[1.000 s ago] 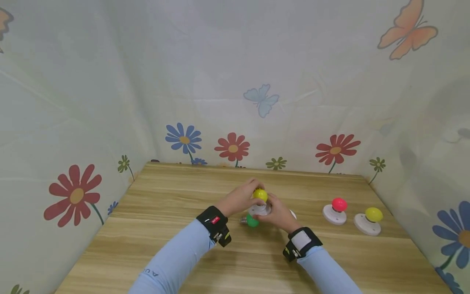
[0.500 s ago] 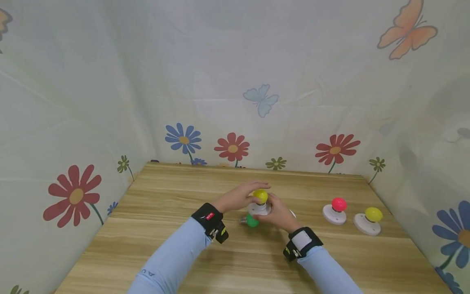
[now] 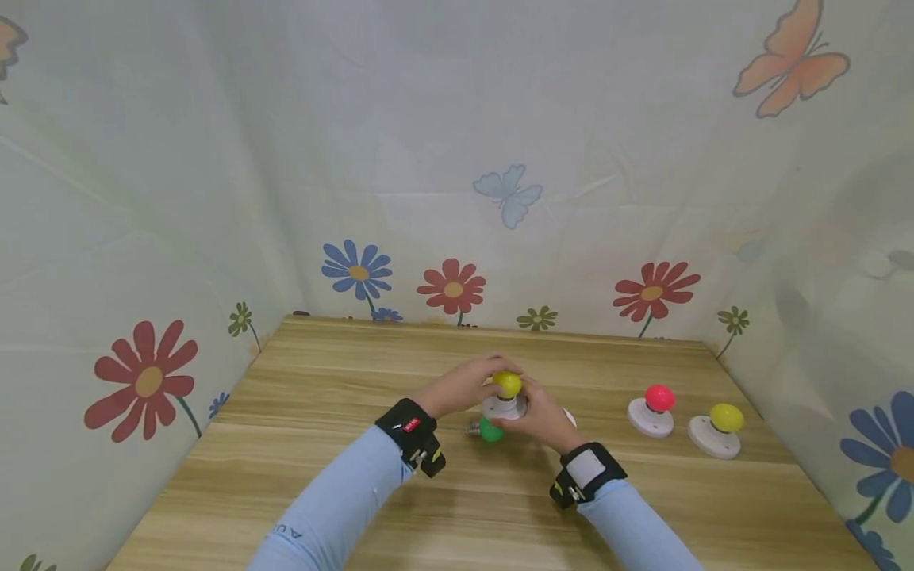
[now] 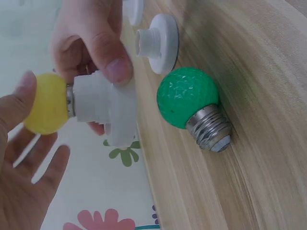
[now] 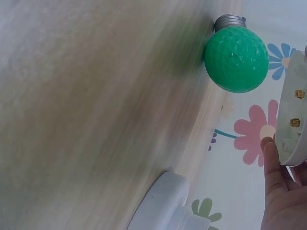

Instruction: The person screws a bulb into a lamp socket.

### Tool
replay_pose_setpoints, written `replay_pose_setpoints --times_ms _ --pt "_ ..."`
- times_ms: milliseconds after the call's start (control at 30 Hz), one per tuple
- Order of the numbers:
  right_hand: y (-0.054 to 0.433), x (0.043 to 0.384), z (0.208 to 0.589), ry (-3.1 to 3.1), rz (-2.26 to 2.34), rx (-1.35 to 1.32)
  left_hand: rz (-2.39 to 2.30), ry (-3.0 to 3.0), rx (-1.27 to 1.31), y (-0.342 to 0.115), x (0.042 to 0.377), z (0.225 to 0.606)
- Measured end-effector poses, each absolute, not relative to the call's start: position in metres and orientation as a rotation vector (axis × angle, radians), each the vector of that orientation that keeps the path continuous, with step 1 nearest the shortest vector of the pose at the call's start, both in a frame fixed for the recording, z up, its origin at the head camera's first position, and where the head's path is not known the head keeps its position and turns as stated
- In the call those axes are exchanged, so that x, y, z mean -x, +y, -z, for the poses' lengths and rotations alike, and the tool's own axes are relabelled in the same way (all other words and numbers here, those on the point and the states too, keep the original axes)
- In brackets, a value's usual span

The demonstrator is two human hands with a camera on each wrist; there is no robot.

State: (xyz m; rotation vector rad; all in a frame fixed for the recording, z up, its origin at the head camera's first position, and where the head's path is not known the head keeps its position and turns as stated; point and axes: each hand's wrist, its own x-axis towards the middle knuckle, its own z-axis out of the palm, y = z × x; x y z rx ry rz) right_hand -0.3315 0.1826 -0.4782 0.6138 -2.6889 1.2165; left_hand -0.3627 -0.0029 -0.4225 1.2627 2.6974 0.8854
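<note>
My left hand (image 3: pixel 464 385) pinches a yellow light bulb (image 4: pixel 47 103), thumb on one side and fingers round the other. The bulb stands upright with its metal neck in the top of a white lamp holder (image 4: pixel 122 112). My right hand (image 3: pixel 546 416) grips that holder by its round base, thumb on the near face. In the right wrist view the base's underside shows, with brass contacts inside, held above the table. A green light bulb (image 4: pixel 187 98) with a bare screw cap lies on the table just below the hands.
Another white lamp holder (image 4: pixel 165 43), with no bulb in it, stands beside the right hand, mostly hidden in the head view. At the right are two holders, one with a red bulb (image 3: pixel 659 398), one with a yellow bulb (image 3: pixel 726 417). Patterned cloth walls border the wooden table (image 3: pixel 343 476).
The left hand's fingers loosen and lift off the yellow bulb half a second ago, then come back round it. The right hand and the lamp holder stay almost in place.
</note>
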Motion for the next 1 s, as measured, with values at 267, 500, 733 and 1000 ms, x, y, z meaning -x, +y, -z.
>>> replay_pose_setpoints --times_ms 267,500,733,1000 --pt "0.182 0.333 0.478 -2.704 -1.255 -0.586 -0.963 2.802 -1.215 0.0 0.361 0.428" --pt "0.183 0.332 0.477 -2.696 -1.245 -0.596 -0.91 2.717 -1.379 -0.005 0.363 0.425" --pt "0.184 0.334 0.478 -2.697 -1.312 -0.579 -0.885 2.583 -1.403 -0.007 0.359 0.414" --pt "0.184 0.334 0.48 -2.698 -1.256 -0.595 -0.801 2.748 -1.298 -0.001 0.359 0.418"
